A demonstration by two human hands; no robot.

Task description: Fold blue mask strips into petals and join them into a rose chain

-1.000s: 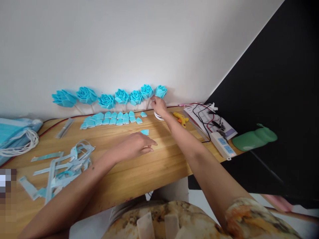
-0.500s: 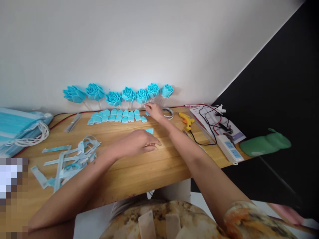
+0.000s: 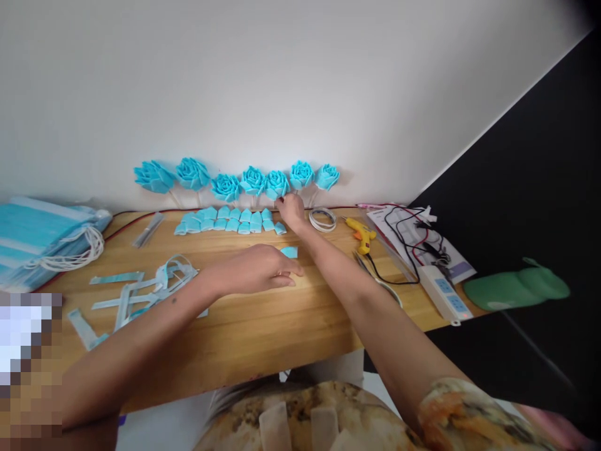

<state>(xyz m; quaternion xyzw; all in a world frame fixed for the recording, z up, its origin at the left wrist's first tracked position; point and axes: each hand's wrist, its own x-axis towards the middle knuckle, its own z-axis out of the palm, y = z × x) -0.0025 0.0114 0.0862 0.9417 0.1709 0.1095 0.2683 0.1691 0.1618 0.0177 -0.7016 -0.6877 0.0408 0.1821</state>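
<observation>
My right hand (image 3: 292, 213) reaches to the far side of the wooden table, its fingers bent together at the right end of two rows of folded light-blue fabric petals (image 3: 230, 220). What those fingers hold, if anything, is hidden. My left hand (image 3: 263, 268) hovers over the middle of the table with loosely stretched fingers and nothing visible in it. Just beyond it lies a small flat blue fabric piece (image 3: 290, 252). A single folded petal (image 3: 280, 228) rests near my right wrist. Behind the rows, several blue fabric roses (image 3: 253, 180) on stems lean against the wall.
Blue face masks (image 3: 42, 238) are stacked at left, near cut mask strips (image 3: 141, 294). To the right are a tape roll (image 3: 323, 211), a yellow glue gun (image 3: 361, 235), scissors (image 3: 362, 262), papers with cables, a power strip (image 3: 444, 293) and a green bottle (image 3: 516, 287).
The view has shifted slightly, so the table things appear further right. My right hand has moved a little left relative to the tape roll, which now shows fully. My left hand stays nearly still.
</observation>
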